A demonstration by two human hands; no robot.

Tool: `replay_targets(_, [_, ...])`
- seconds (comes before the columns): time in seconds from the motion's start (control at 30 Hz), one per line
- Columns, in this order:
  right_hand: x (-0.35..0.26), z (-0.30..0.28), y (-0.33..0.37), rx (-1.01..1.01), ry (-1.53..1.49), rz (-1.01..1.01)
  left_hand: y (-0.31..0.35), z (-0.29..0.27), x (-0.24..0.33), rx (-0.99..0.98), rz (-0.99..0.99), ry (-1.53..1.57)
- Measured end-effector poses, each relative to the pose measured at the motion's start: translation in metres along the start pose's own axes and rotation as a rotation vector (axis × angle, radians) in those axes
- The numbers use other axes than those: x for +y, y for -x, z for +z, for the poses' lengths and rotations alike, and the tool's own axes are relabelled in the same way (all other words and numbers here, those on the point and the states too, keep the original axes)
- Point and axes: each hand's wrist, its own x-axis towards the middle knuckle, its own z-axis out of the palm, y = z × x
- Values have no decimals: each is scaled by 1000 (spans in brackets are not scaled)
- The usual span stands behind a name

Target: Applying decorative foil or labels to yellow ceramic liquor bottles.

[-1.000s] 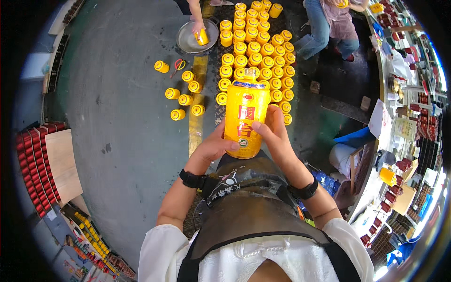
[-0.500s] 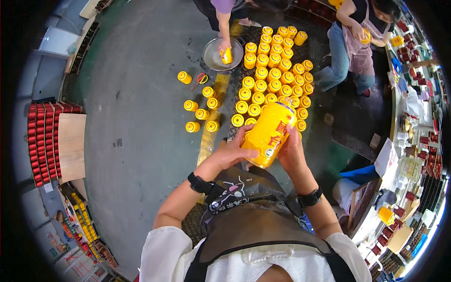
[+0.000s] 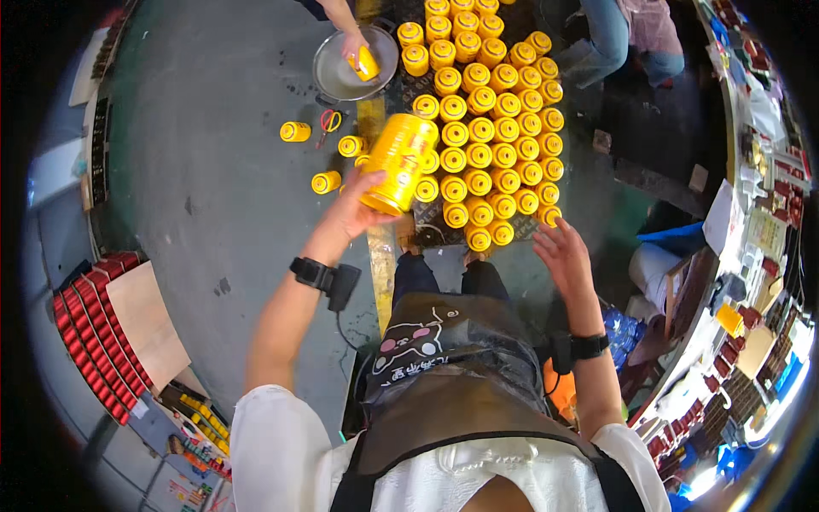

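Observation:
In my left hand (image 3: 351, 212) is a large-looking yellow can (image 3: 401, 162) with red print, tilted and raised above the floor. The fingers wrap round its lower end. My right hand (image 3: 563, 260) holds nothing, its fingers apart, beside the near right edge of a big group of upright yellow cans (image 3: 479, 155). The closest of these, a can (image 3: 549, 215), stands just beyond its fingertips; I cannot tell whether they touch. The raised can hides part of a looser set of cans to the left, among them one can (image 3: 326, 182).
Beyond, a co-worker's hand (image 3: 353, 47) holds a yellow can (image 3: 365, 64) over a round metal basin (image 3: 328, 64). Scissors (image 3: 329, 122) with red and yellow handles lie on the floor near a single can (image 3: 295, 131). A cluttered workbench (image 3: 751, 222) runs along the right.
Both hands were on the can; now the right hand has let go and moved right. My left hand has carried the can left and away from me. The view has shifted too.

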Motion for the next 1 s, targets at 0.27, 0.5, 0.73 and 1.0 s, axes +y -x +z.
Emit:
replay_targets(0.27, [15, -58, 20, 171, 29, 72, -48, -88, 50, 447, 10, -343])
replay_targets(0.5, [10, -67, 2, 129, 200, 81, -87, -86, 90, 564, 26, -678])
replay_targets(0.73, [51, -69, -6, 270, 131, 121, -228, -145, 112, 739, 141, -1193])
replay_targets(1.0, [125, -48, -5, 537, 52, 311, -390, -225, 147, 677, 131, -1594])
